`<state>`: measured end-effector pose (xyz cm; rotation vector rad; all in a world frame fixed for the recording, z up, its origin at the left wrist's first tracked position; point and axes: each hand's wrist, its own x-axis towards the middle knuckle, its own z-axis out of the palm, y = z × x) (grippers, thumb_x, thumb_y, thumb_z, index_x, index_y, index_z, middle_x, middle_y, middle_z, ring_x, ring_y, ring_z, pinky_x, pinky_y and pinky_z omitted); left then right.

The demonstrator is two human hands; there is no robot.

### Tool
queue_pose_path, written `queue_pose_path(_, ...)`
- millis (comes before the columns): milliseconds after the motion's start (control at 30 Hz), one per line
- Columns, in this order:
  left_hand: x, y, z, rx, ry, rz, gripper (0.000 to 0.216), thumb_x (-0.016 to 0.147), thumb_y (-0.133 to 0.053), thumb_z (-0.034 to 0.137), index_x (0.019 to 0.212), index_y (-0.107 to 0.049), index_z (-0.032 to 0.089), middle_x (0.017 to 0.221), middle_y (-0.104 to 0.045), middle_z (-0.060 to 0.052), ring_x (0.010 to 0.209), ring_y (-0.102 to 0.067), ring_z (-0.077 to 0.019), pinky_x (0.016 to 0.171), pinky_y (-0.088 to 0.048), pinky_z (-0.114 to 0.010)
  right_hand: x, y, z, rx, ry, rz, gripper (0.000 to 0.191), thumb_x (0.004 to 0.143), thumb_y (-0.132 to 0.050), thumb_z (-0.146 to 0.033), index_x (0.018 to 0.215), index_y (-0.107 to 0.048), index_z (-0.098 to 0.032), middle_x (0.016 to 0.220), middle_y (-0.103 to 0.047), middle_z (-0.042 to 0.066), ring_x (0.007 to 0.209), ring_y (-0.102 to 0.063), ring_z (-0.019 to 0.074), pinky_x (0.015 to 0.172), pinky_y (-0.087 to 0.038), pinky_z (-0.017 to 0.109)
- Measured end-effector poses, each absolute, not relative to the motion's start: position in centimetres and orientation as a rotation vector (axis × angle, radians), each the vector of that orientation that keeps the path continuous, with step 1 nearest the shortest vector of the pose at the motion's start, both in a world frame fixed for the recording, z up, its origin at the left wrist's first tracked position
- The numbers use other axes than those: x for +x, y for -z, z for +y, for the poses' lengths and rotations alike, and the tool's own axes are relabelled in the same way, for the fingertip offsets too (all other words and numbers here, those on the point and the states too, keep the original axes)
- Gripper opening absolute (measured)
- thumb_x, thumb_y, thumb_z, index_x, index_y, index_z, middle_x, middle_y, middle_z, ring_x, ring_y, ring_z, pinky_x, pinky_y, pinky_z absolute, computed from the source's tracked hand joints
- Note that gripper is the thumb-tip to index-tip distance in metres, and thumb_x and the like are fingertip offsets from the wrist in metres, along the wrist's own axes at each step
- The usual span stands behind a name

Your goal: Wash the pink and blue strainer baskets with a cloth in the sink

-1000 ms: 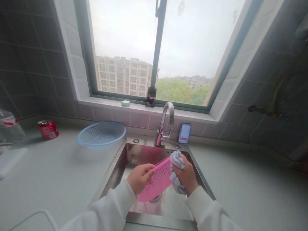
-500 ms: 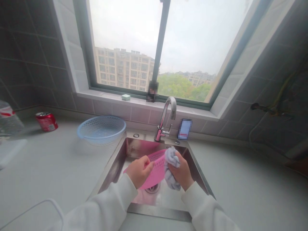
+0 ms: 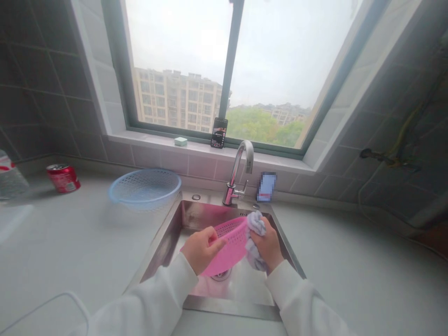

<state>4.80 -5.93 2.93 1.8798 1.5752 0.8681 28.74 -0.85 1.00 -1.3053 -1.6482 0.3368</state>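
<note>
A pink perforated plastic basket is held tilted over the steel sink. My left hand is closed on its near left rim, thumb pointing right along the edge. At the basket's right end, my right hand grips a crumpled white-and-grey cloth, which presses against the rim. Part of the cloth hangs below the fingers. Below the basket, the drain shows only in part.
A chrome faucet rises behind the sink. On the left counter are a blue basket, a red can and a clear bottle. One phone leans on the window; another stands right of the faucet.
My right hand and the cloth have shifted slightly right along the basket's rim. The left hand keeps its hold on the basket. The whole view has moved a little.
</note>
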Motion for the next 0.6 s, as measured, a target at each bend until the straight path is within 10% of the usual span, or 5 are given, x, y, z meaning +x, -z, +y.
queue_pose_path(367,4.0,-3.1,-4.9,1.963,-0.829,1.210,0.032,0.091,-0.052,0.022,0.115,-0.074,0.023,0.110,-0.079,-0.004,0.099,-0.070,-0.0227,0.086,-0.047,-0.029,29.2,-1.0,-0.7,-1.316,-0.291,-1.715,0.009,0.074,-0.058,-0.022,0.079,-0.053,-0.027,0.070,-0.062,-0.001,0.064,-0.056,0.0200,0.063,-0.041,0.032)
queue_pose_path(600,3.9,-1.7,-4.9,2.142,-0.667,1.408,0.025,0.084,-0.047,0.007,0.099,-0.062,0.022,0.086,-0.068,0.000,0.082,-0.063,-0.0192,0.074,-0.042,-0.027,28.5,-1.4,-1.2,-1.233,-0.291,-1.743,0.010,0.075,-0.058,-0.019,0.082,-0.054,-0.026,0.071,-0.063,-0.002,0.063,-0.057,0.0185,0.064,-0.044,0.031)
